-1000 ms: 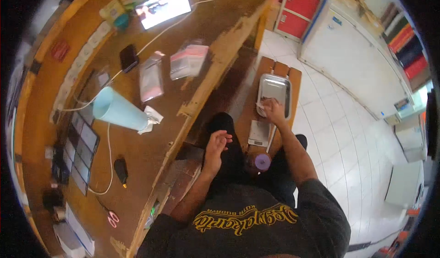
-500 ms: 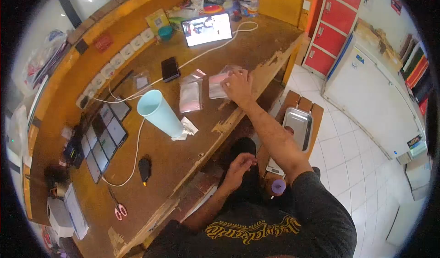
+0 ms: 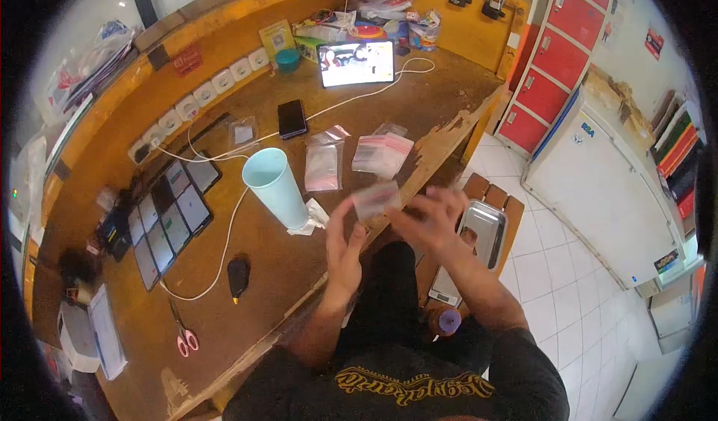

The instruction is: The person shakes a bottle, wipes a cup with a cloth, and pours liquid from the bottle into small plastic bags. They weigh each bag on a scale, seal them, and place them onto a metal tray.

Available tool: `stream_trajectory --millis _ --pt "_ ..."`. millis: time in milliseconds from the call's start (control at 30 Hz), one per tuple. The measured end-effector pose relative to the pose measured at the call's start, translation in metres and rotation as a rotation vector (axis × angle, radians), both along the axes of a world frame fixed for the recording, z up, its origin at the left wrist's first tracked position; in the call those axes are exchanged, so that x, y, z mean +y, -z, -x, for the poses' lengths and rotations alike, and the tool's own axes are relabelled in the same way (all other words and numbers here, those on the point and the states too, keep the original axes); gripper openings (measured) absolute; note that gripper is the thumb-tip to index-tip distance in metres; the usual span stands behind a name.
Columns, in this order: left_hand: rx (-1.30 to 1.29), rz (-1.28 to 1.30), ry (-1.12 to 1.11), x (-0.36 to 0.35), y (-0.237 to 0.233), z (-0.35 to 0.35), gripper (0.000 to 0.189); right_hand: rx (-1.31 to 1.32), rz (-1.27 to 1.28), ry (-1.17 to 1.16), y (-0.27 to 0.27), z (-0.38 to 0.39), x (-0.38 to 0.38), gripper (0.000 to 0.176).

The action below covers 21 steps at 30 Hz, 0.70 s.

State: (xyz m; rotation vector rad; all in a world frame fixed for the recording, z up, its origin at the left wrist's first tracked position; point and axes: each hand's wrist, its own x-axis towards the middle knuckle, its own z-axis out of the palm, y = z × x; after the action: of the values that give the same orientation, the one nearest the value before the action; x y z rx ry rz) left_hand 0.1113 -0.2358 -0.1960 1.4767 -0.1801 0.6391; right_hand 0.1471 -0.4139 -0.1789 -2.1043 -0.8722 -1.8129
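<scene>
A small clear plastic bag (image 3: 376, 200), slightly blurred, is held up near the table's front edge. My right hand (image 3: 434, 219) pinches its right side between thumb and fingers. At its left edge is my left hand (image 3: 345, 256), thumb and fingers apart, fingertips right at the plastic. Behind them on the table lie a stack of clear bags with pink edges (image 3: 382, 155) and another pack of clear bags (image 3: 323, 167). A tall light blue cup (image 3: 277, 189) stands left of the packs, with crumpled white paper (image 3: 317, 216) at its base.
Several phones (image 3: 172, 219) lie at the left near scissors (image 3: 187, 339) and a black, yellow-tipped object (image 3: 238, 277). A black phone (image 3: 292, 118), a white cable (image 3: 344, 99) and a lit tablet (image 3: 357, 63) are farther back. A metal tray (image 3: 486, 234) rests on a wooden stool at right.
My right hand has come back from the bag stack with a small clear bag. My left hand has risen from my lap to meet it. The view has shifted slightly.
</scene>
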Motion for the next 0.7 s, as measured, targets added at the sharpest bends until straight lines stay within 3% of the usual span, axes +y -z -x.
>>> stream_trajectory --millis 67,100,133,167,200,233,267,333,400,567,633,700 --pt "0.084 0.152 0.395 -0.001 0.005 -0.006 0.024 0.140 0.129 -0.031 0.004 0.032 -0.006 0.029" --pt "0.010 0.039 0.334 -0.004 0.019 -0.011 0.017 0.141 0.133 -0.031 -0.001 0.042 -0.008 0.029" --pt "0.011 0.042 0.334 -0.005 0.015 -0.006 0.017 0.303 0.094 -0.110 -0.006 0.050 -0.011 0.030" --pt "0.037 -0.123 0.369 -0.006 0.007 0.001 0.013 0.463 0.053 -0.189 -0.010 0.058 -0.013 0.031" --pt "0.062 -0.288 0.401 -0.008 0.002 0.005 0.009 0.464 0.055 -0.187 -0.009 0.067 -0.016 0.031" --pt "-0.115 -0.450 0.351 -0.011 0.007 0.005 0.005 0.691 -0.167 -0.259 -0.007 0.079 -0.020 0.030" --pt "-0.112 -0.448 0.354 -0.012 0.008 0.007 0.005 0.913 -0.396 -0.328 -0.004 0.087 -0.025 0.029" --pt "-0.259 -0.770 0.383 -0.012 0.007 0.016 0.006 0.991 -0.286 -0.309 0.002 0.094 -0.041 0.020" --pt "-0.288 -0.789 0.380 -0.016 0.014 0.020 0.009 1.241 -0.418 -0.390 0.002 0.103 -0.048 0.016" --pt "-0.329 -0.782 0.343 -0.026 0.019 0.032 0.020 1.259 -0.441 -0.413 0.018 0.109 -0.058 0.010" --pt "-0.327 -0.778 0.054 -0.034 0.015 0.038 0.023 1.312 -0.448 -0.390 0.022 0.113 -0.058 0.010" --pt "-0.263 -0.766 0.050 -0.032 0.026 0.049 0.022 1.254 -0.490 -0.306 0.027 0.117 -0.055 0.010"
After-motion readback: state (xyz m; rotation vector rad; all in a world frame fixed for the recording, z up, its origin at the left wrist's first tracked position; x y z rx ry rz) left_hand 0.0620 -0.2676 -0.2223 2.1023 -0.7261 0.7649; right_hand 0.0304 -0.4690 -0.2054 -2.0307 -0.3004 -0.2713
